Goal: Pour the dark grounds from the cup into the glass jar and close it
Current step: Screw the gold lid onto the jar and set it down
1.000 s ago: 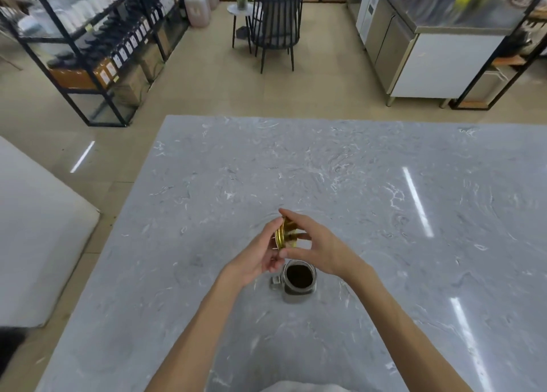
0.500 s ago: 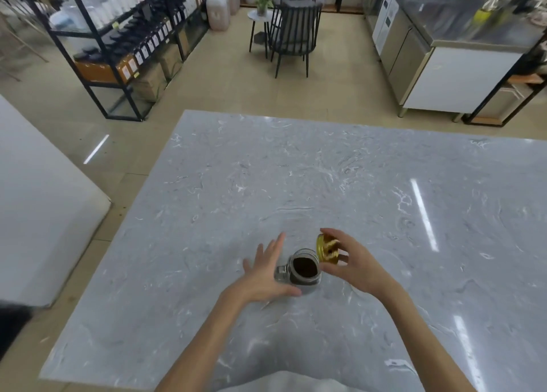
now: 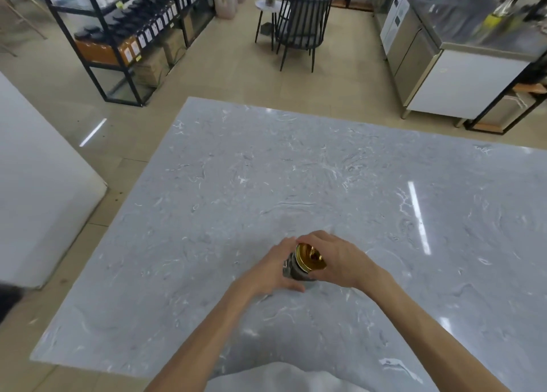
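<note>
A small glass jar (image 3: 296,271) with a handle stands on the grey marble table (image 3: 296,184), near its front edge. A gold lid (image 3: 309,258) sits over the jar's mouth, so the dark grounds inside are hidden. My right hand (image 3: 340,261) grips the lid from the right. My left hand (image 3: 272,270) wraps around the jar's left side and holds it. No cup is in view.
Beyond the table's far edge are a black chair (image 3: 299,27) and a small round side table (image 3: 266,6). A black shelving rack (image 3: 124,36) stands at the far left, and a steel counter (image 3: 461,54) at the far right. A white surface (image 3: 35,184) lies left of the table.
The gold lid went from held above the jar, to beside it on the right, to over its mouth. My left hand let go of the lid and closed around the jar.
</note>
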Demonstrator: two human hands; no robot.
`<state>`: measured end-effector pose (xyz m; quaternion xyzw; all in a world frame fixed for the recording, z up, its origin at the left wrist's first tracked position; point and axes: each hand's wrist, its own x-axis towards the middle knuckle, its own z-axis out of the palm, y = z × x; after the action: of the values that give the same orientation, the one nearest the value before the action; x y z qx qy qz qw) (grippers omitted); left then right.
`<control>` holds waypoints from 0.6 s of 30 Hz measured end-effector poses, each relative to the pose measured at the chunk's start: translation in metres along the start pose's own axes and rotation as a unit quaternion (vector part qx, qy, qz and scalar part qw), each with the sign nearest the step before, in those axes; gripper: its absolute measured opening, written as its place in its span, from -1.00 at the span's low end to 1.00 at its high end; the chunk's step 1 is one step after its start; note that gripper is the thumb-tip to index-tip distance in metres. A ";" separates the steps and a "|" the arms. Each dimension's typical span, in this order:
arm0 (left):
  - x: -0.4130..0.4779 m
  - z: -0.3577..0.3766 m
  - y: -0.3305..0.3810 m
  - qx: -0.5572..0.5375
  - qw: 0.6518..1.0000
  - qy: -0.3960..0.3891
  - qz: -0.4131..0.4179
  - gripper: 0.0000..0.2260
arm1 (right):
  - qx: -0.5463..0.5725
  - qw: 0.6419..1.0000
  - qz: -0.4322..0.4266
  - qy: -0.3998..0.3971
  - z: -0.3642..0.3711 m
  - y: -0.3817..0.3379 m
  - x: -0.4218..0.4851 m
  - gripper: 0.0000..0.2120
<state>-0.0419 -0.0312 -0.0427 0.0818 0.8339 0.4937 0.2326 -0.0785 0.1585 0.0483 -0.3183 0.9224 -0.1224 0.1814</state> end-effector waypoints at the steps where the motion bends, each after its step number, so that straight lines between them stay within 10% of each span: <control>1: 0.002 0.002 -0.001 -0.021 1.000 -0.006 -0.006 -0.08 | -0.034 0.999 -0.011 -0.004 0.002 -0.004 0.002 -0.35; 10: 0.012 0.015 -0.012 0.040 0.997 0.029 -0.051 -0.24 | -0.205 0.973 -0.092 -0.049 0.000 -0.010 0.016 -0.33; 18: 0.008 0.011 -0.020 0.040 0.999 0.024 -0.008 -0.18 | -0.132 0.978 -0.133 -0.089 -0.011 0.001 0.019 -0.35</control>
<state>-0.0419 -0.0297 -0.0662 0.0724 0.8591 0.4596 0.2134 -0.0972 0.1481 0.0529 -0.4685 0.8601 0.0064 0.2016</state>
